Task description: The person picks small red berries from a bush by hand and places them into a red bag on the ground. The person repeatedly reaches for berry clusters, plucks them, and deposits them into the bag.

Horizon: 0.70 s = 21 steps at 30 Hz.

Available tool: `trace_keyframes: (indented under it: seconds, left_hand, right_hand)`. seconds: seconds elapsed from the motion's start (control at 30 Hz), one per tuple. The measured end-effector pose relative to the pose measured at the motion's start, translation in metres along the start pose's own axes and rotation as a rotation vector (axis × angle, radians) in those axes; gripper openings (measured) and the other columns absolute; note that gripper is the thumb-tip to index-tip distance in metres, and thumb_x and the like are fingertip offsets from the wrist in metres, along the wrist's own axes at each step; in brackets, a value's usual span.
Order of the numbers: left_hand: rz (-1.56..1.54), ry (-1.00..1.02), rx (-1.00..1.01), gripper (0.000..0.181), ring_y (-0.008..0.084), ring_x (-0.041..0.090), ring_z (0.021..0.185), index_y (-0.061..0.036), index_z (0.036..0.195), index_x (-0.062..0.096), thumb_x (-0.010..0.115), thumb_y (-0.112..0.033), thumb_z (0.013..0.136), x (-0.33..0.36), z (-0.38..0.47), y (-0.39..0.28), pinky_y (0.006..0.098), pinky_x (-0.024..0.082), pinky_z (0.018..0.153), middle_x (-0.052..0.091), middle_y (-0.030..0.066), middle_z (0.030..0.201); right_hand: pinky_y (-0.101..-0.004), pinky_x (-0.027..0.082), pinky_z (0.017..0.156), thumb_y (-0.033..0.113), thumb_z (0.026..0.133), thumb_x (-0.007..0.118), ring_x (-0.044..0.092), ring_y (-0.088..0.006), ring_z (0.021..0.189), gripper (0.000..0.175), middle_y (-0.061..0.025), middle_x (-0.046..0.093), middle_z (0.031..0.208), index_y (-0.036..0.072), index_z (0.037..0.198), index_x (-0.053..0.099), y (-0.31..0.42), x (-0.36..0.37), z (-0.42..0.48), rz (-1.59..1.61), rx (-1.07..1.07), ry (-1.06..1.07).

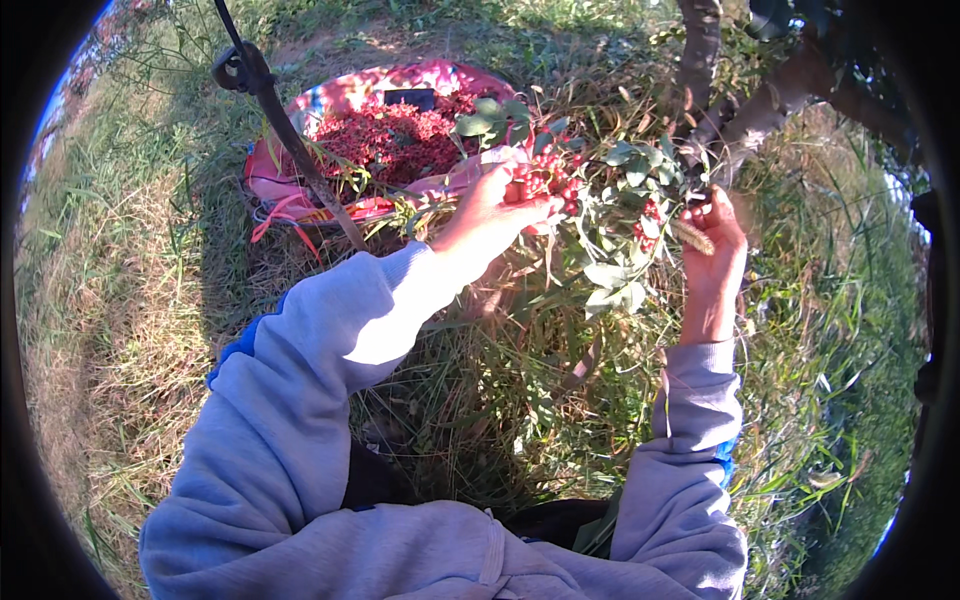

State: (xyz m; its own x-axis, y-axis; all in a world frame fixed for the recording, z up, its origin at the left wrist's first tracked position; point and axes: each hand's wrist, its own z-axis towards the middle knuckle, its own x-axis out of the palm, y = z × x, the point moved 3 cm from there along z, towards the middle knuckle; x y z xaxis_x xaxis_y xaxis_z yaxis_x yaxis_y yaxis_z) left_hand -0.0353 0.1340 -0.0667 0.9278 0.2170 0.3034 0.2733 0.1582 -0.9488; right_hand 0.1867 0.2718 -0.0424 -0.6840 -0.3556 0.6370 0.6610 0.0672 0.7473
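My left hand [499, 206] is closed around a cluster of red berries [551, 176], just in front of the rim of a pink cloth-lined container [270, 169]. My right hand [716, 236] has its fingers curled at the base of a leafy twig [637, 165], close to the trunk; what its fingertips pinch is partly hidden. Between the two hands hang green leaves [611, 277] and a smaller bunch of red berries [647, 225]. A bristly grass seed head [694, 238] lies across my right palm.
Many loose red berry clusters [382, 142] fill the pink container, with a dark flat rectangular object [409, 99] on top. A dark rod with a ring [281, 124] slants down before it. Tree branches [765, 112] spread at the upper right. Tall grass [825, 360] surrounds me.
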Motion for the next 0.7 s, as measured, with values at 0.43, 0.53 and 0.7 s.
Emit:
trace_keyframes:
  seconds: [0.43,0.53,0.7]
  left_hand:
    - [-0.256,0.301,-0.229,0.019,0.0246,0.06,0.077,0.0045,0.1,0.052,0.046,-0.006,0.085,-0.001,-0.009,0.001,0.0353,0.05,0.071,0.059,0.0153,0.087]
    - [-0.312,0.324,-0.254,0.018,0.0257,0.059,0.082,0.0053,0.097,0.052,0.045,-0.006,0.085,0.002,-0.012,0.003,0.0362,0.05,0.073,0.056,0.0179,0.091]
    - [-0.107,0.174,-0.367,0.02,0.0219,0.057,0.086,0.002,0.099,0.053,0.051,-0.013,0.085,0.018,-0.012,-0.008,0.0346,0.05,0.076,0.055,0.0142,0.096]
  right_hand:
    - [-0.0253,0.049,0.064,0.013,0.083,0.053,0.055,-0.0135,0.066,0.02,-0.0042,0.059,0.075,0.002,0.099,0.057,0.0,-0.023,0.007,-0.048,0.09,-0.03]
    - [-0.0254,0.047,0.058,0.014,0.083,0.053,0.055,-0.0131,0.065,0.019,-0.0046,0.059,0.075,0.002,0.098,0.056,-0.002,-0.02,0.007,-0.046,0.084,-0.072]
    - [-0.0213,0.036,0.047,0.012,0.082,0.053,0.051,-0.0113,0.063,0.018,-0.0033,0.056,0.076,0.002,0.097,0.056,-0.002,-0.016,0.003,-0.103,0.09,-0.141]
